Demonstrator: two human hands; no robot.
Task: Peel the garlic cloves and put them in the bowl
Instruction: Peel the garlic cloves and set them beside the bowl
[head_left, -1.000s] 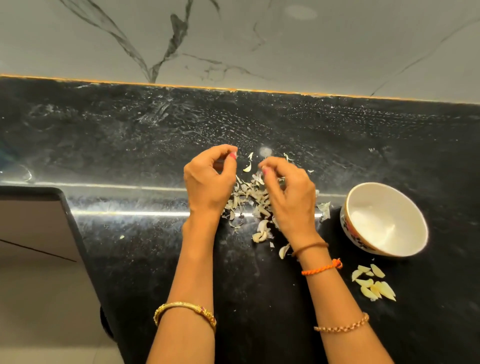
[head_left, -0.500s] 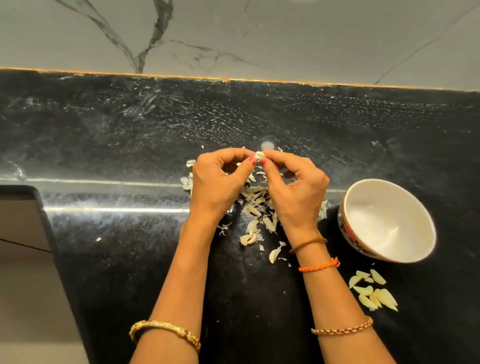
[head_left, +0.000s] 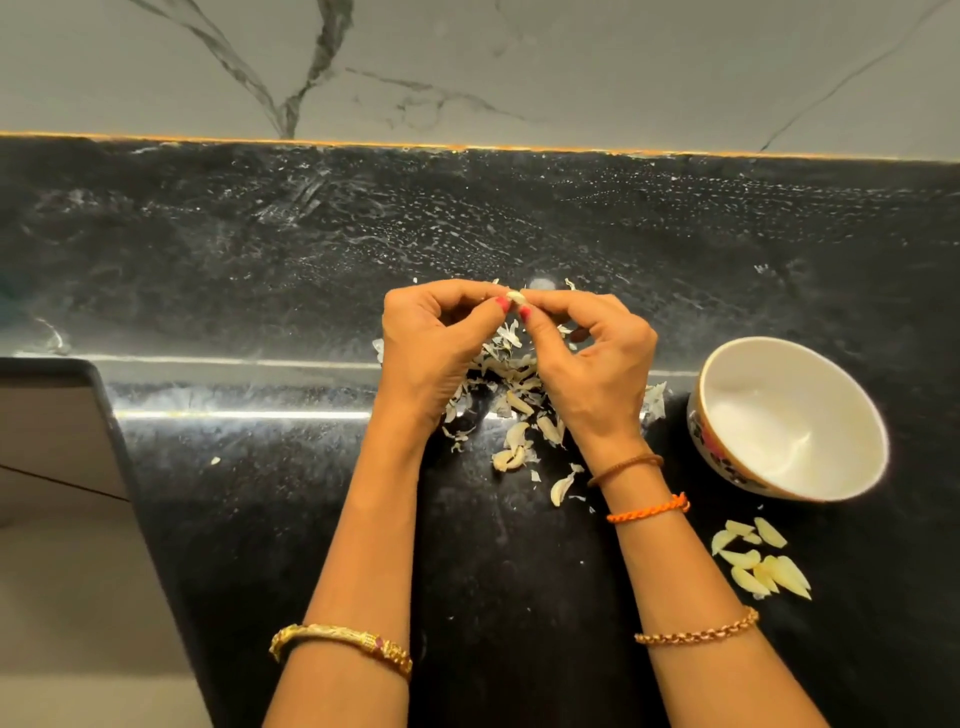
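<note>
Both hands meet above the middle of the glossy black speckled stone worktop (head_left: 260, 519). The left hand (head_left: 431, 358) and the right hand (head_left: 597, 369) each pinch the same small pale garlic clove (head_left: 516, 297) between thumb and forefinger, so each grip is closed on that clove, with the other fingers curled in. The clove is held in the air over a loose heap of papery white garlic skins and unpeeled cloves (head_left: 511, 410), which lies on the worktop under and between the two wrists.

To the right of the right hand stands a round white ceramic bowl with a gold rim and a flowered outer wall (head_left: 722, 452); it is tilted so its white inside faces the camera, and no cloves show in it. Just in front of the bowl, nearer the person, a small cluster of peeled pale yellow garlic cloves (head_left: 761, 564) lies on the worktop, apart from the heap.

The left forearm carries a gold bangle (head_left: 340, 644). The right forearm carries a thin brown thread (head_left: 626, 465), an orange braided band (head_left: 649, 509) and a gold chain bracelet (head_left: 696, 633). Behind the worktop rises a grey marble wall with dark veins (head_left: 571, 67)
</note>
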